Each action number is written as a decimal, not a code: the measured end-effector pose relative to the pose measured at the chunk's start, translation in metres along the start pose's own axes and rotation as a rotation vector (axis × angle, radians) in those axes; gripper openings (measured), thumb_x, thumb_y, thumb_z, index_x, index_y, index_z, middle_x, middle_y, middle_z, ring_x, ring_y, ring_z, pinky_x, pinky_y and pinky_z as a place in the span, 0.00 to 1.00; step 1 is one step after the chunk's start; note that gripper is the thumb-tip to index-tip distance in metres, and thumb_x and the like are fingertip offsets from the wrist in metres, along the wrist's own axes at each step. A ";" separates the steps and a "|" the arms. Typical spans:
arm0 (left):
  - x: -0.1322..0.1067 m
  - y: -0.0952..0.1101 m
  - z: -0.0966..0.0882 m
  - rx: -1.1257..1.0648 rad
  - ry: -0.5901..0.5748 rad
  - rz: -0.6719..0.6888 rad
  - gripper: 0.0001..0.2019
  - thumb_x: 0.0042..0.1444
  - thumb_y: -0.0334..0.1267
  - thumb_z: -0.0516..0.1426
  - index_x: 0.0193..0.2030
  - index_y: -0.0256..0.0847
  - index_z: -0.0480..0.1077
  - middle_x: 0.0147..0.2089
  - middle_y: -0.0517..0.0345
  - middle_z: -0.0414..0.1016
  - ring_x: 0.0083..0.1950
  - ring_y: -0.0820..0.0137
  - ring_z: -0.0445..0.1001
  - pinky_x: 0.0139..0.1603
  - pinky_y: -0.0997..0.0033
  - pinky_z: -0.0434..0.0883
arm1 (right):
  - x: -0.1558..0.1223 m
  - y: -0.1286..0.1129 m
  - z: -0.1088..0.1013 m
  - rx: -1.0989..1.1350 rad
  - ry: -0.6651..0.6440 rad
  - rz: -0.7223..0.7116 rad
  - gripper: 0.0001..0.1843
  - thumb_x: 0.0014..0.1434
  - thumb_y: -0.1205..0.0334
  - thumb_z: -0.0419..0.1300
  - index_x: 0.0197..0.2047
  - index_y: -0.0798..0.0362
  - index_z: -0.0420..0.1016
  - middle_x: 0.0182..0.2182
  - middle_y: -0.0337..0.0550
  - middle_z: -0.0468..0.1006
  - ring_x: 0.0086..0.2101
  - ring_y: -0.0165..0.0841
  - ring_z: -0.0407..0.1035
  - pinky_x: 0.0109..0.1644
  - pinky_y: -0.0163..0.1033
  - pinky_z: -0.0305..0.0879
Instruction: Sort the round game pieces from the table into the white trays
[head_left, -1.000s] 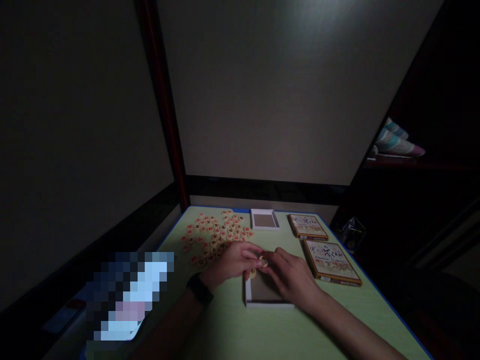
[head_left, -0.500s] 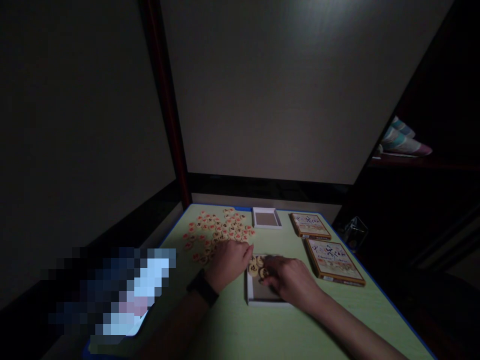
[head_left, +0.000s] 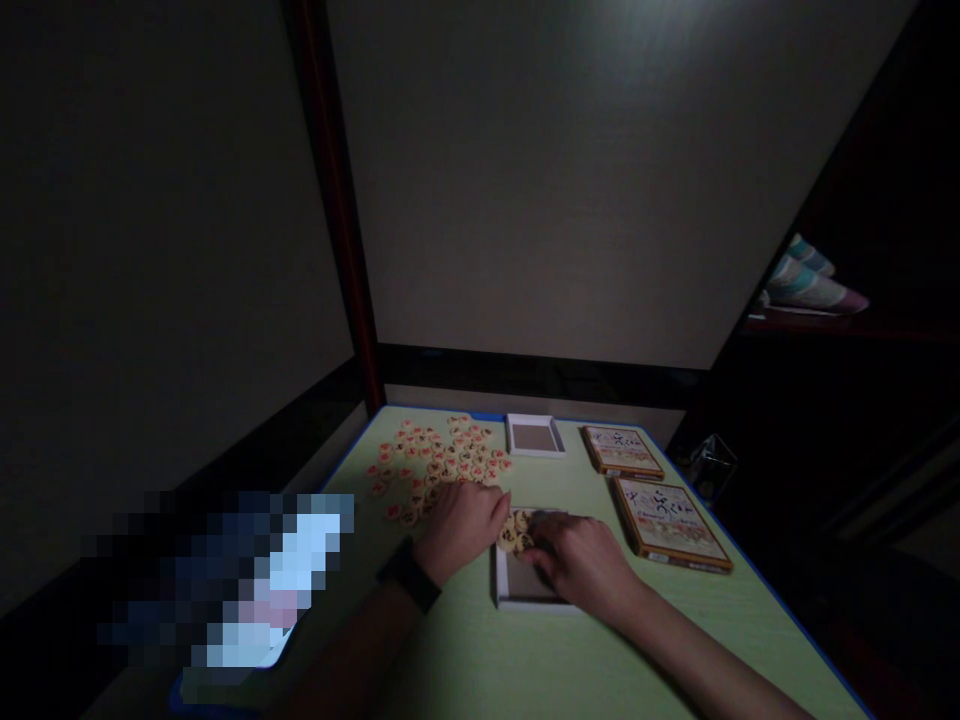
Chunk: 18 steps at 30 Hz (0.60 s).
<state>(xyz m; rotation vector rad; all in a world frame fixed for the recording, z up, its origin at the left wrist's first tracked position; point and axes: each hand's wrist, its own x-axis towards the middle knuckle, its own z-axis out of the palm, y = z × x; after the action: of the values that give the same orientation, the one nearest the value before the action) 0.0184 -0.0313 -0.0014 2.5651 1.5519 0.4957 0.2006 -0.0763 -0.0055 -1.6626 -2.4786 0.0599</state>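
Observation:
My right hand (head_left: 585, 562) reaches over a shallow white-rimmed box (head_left: 498, 585) with a brown inside. Its thumb and fingers close round a round wooden Chinese chess piece (head_left: 524, 544) in the box's far left part. Several dark-marked pieces (head_left: 508, 538) lie together there. Just left of the box is my left hand (head_left: 463, 522), wearing a black wristband. Its fingers are curled, and what they hold, if anything, is hidden. Beyond it, a spread of loose Chinese chess pieces (head_left: 465, 455), marked in red and black, covers the table's far left part.
On the green table (head_left: 465, 650) with a blue edge, a second shallow box (head_left: 535, 438) stands at the back. Two printed game boxes (head_left: 622, 452) and lids (head_left: 671, 522) lie on the right. A pixelated bright device (head_left: 292, 560) is at the left edge. A wall (head_left: 540, 200) rises behind.
My right fingers have come in slightly at the pieces in the box, and the dark piece under them lies closer to its neighbours. My left hand has barely moved.

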 end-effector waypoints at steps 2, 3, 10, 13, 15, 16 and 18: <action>0.000 0.001 -0.002 0.012 -0.019 -0.001 0.22 0.65 0.42 0.45 0.33 0.37 0.78 0.32 0.46 0.80 0.33 0.65 0.76 0.38 0.69 0.66 | 0.000 0.000 0.000 0.004 -0.002 -0.002 0.13 0.62 0.50 0.58 0.35 0.50 0.77 0.36 0.45 0.82 0.37 0.40 0.77 0.37 0.37 0.63; 0.000 0.001 -0.002 0.019 -0.026 -0.001 0.22 0.66 0.42 0.45 0.33 0.37 0.78 0.32 0.46 0.80 0.33 0.64 0.77 0.38 0.69 0.66 | -0.001 0.000 0.000 0.006 -0.004 -0.002 0.14 0.63 0.50 0.58 0.35 0.50 0.77 0.36 0.45 0.82 0.37 0.40 0.77 0.37 0.37 0.63; 0.000 0.001 -0.001 0.051 -0.023 0.007 0.23 0.66 0.42 0.44 0.34 0.37 0.78 0.33 0.45 0.80 0.34 0.63 0.78 0.39 0.68 0.67 | 0.000 0.002 0.002 0.019 0.004 -0.004 0.13 0.63 0.51 0.57 0.35 0.50 0.76 0.36 0.45 0.82 0.37 0.40 0.76 0.37 0.37 0.62; 0.000 0.000 -0.001 0.050 -0.013 0.015 0.23 0.66 0.42 0.44 0.34 0.37 0.78 0.33 0.44 0.80 0.35 0.63 0.78 0.38 0.68 0.67 | -0.001 0.001 -0.002 0.066 0.004 0.022 0.11 0.61 0.53 0.59 0.35 0.51 0.75 0.36 0.46 0.81 0.36 0.41 0.76 0.37 0.38 0.61; 0.000 0.000 -0.001 0.045 -0.009 0.013 0.22 0.66 0.42 0.44 0.35 0.37 0.78 0.34 0.45 0.80 0.35 0.63 0.78 0.39 0.68 0.67 | -0.002 0.001 -0.007 0.143 0.017 0.052 0.08 0.60 0.57 0.60 0.37 0.52 0.73 0.35 0.46 0.80 0.35 0.40 0.75 0.36 0.38 0.61; 0.000 0.000 -0.002 0.044 -0.009 0.009 0.22 0.66 0.42 0.44 0.35 0.37 0.78 0.34 0.45 0.80 0.35 0.64 0.78 0.39 0.68 0.67 | -0.003 0.003 -0.009 0.209 0.020 0.061 0.06 0.60 0.59 0.59 0.37 0.52 0.71 0.34 0.45 0.80 0.34 0.38 0.74 0.35 0.37 0.60; 0.000 0.001 -0.002 0.048 -0.015 0.000 0.22 0.66 0.42 0.45 0.35 0.38 0.78 0.34 0.45 0.81 0.36 0.64 0.78 0.40 0.68 0.67 | -0.004 0.007 -0.012 0.407 -0.002 0.043 0.03 0.60 0.62 0.56 0.37 0.52 0.68 0.31 0.42 0.77 0.32 0.35 0.71 0.34 0.36 0.60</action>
<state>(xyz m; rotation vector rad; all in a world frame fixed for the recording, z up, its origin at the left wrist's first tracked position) 0.0181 -0.0320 0.0010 2.5977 1.5779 0.4434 0.2102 -0.0782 0.0054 -1.5356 -2.2360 0.5329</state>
